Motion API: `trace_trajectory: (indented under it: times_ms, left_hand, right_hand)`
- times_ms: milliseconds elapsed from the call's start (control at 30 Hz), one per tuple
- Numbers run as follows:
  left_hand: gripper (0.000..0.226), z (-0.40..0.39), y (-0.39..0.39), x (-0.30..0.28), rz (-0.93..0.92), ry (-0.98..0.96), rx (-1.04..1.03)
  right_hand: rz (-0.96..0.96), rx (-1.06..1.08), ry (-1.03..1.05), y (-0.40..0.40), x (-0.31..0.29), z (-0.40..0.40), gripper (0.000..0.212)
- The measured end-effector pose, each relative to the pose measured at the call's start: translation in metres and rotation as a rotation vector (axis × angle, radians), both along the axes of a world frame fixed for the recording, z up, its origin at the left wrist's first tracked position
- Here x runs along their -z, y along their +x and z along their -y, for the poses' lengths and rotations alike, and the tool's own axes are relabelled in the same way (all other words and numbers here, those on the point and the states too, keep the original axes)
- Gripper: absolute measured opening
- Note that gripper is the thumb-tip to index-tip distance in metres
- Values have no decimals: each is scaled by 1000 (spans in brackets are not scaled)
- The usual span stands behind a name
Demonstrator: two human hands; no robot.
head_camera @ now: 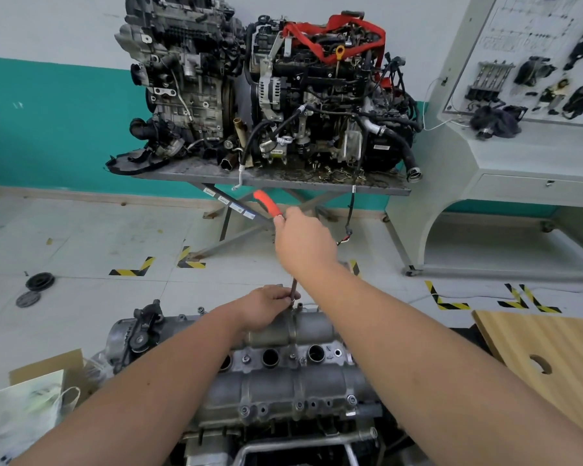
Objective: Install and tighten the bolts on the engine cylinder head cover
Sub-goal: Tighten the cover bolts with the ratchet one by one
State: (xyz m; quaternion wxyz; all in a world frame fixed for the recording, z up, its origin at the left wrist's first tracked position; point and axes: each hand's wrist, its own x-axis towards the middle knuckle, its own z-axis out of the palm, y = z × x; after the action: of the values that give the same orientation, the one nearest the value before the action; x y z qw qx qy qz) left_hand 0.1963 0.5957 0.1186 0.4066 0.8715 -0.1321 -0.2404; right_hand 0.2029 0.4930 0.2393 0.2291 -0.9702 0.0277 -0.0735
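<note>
The grey cylinder head cover [276, 391] lies low in the middle of the view, with several bolts [351, 399] seated along its edges. My right hand [305, 243] grips the red handle [266, 203] of a long tool raised above the cover's far edge. The tool's dark shaft [294, 289] runs down to a bolt at that far edge. My left hand [266, 307] pinches the lower end of the shaft there, right at the cover.
Two engines [273, 92] stand on a metal lift table [276, 179] ahead. A grey training bench [519, 139] is at right. A wooden board [552, 358] lies near right, cardboard and a bag [27, 405] near left, black discs [39, 282] on the floor.
</note>
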Motion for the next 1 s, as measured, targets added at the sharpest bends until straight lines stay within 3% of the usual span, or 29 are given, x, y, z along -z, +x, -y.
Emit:
trace_trajectory:
  times_ms: [100,167,233,400,633,733,833,933,1000]
  left_hand:
    - [31,-3,-1,-4,-65,-61,-72]
    - [31,-2,-1,-4,-66,-64,-54]
    - [32,-1,-3,-8,-69,-72,-41]
    - [29,-2,-6,-9,-99,-109,-64]
    - [29,-1,-10,-12,-107,-112,-84]
    - [29,-1,-11,-13,-126,-147,-95]
    - [24,-5,-13,-13,-151,-214,-155]
    - [29,-9,-19,-16,-197,-465,-303]
    - [48,-7,-24,-23,-114,-663,-455]
  right_hand:
    - [99,-379,-370,-4,-2,15,29]
    - [146,-601,-462,-5,-5,25,30]
    - [197,-679,-471,-7,-4,33,32]
    - [97,-326,-154,-8,2,20,36]
    - [60,-82,-45,-7,4,-4,36]
    - [66,-98,-24,-6,5,-3,36]
    - [18,-198,154,-4,0,9,34]
    - [-84,-282,388,-2,-3,20,32]
    - [-130,-314,438,-1,-3,21,32]
